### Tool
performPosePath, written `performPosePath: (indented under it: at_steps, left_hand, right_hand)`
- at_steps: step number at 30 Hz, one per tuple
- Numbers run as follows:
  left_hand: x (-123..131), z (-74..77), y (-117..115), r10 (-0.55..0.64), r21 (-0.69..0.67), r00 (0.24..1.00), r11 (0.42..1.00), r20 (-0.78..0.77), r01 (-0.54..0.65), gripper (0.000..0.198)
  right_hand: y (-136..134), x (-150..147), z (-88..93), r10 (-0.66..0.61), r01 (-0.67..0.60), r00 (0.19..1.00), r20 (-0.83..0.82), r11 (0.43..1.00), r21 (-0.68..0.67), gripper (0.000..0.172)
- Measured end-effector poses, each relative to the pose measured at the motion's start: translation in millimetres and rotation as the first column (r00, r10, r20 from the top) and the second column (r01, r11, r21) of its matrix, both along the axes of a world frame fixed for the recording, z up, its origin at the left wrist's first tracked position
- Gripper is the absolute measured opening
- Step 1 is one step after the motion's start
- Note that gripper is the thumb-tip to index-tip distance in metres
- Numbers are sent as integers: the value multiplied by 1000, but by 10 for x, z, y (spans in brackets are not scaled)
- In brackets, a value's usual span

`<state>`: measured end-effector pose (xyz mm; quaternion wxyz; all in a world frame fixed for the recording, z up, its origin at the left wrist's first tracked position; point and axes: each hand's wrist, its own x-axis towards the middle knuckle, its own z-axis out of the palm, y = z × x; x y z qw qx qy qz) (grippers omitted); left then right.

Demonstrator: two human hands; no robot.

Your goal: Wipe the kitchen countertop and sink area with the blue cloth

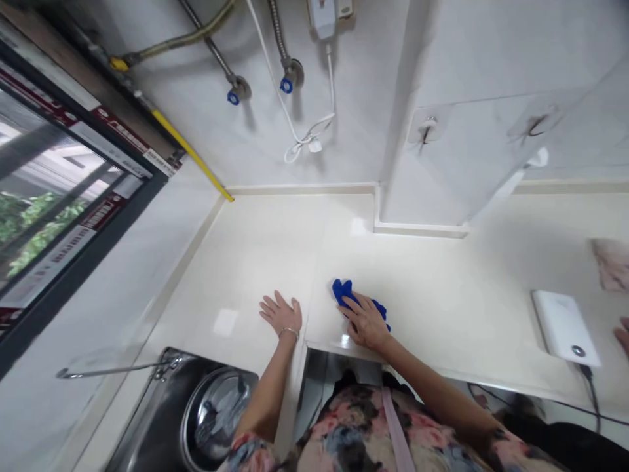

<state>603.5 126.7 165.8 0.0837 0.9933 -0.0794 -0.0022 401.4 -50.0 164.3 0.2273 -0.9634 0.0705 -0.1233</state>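
A cream countertop (pixel 255 246) runs along the wall in front of me. My left hand (pixel 284 317) lies flat on it near the front edge, fingers spread, a bracelet on the wrist and nothing held. To its right, my right hand (pixel 366 321) presses on a crumpled blue cloth (pixel 344 292), which shows past the fingers on both sides. The fingers rest over the cloth, partly hiding it against the counter.
A metal sink (pixel 147 419) with a tap (pixel 118 370) and a round metal basin (pixel 189 419) is at lower left. A white device (pixel 565 324) with a cable lies right, near another person's hand (pixel 623 335) and a pinkish cloth (pixel 612 262). A wall column (pixel 427 190) juts out behind.
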Motion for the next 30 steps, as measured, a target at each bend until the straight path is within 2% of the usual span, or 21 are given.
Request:
performPosePath:
  at_steps: [6,10,14,17,18,21,24,26,28,30]
  left_hand:
    - [30,-56,26,-35,-58,999,998,12,36,75]
    - [40,-80,27,-77,-94,997,992,17,78,77]
    - [116,-32,242,-209,-78,978,975,-19,207,75]
    - [243,22,535,-333,-55,940,943,-74,329,70]
    - [282,37,624,-326,-47,942,945,-76,323,69]
    - [341,61,770,-171,-17,983,985,-62,170,72]
    - [318,40,724,-49,-30,998,998,-39,47,73]
    - [300,0,652,-3,-38,1000,999,-4,3,73]
    - [306,-49,598,26,-37,999,999,33,-25,73]
    - [330,-91,573,32,-38,998,999,53,-30,75]
  right_hand:
    - [14,-879,-3,-29,28,997,-72,999,-26,58]
    - [-154,-1494,-36,-144,139,987,-66,988,-69,58]
    - [-415,-2054,-117,-332,327,943,-7,931,-164,51]
    - [-688,-2278,-167,-470,466,882,38,854,-231,47]
    - [-791,-2291,-176,-518,512,854,46,821,-251,46]
    - [-1119,-2141,-192,-680,662,731,62,684,-308,46]
    - [-1432,-1788,-208,-820,785,565,91,501,-364,47]
    - [-1622,-1516,-215,-866,822,489,105,417,-386,50]
    - [-1804,-1258,-211,-878,835,466,107,397,-382,54]
    - [-1985,-1030,-187,-876,836,474,92,415,-360,57]
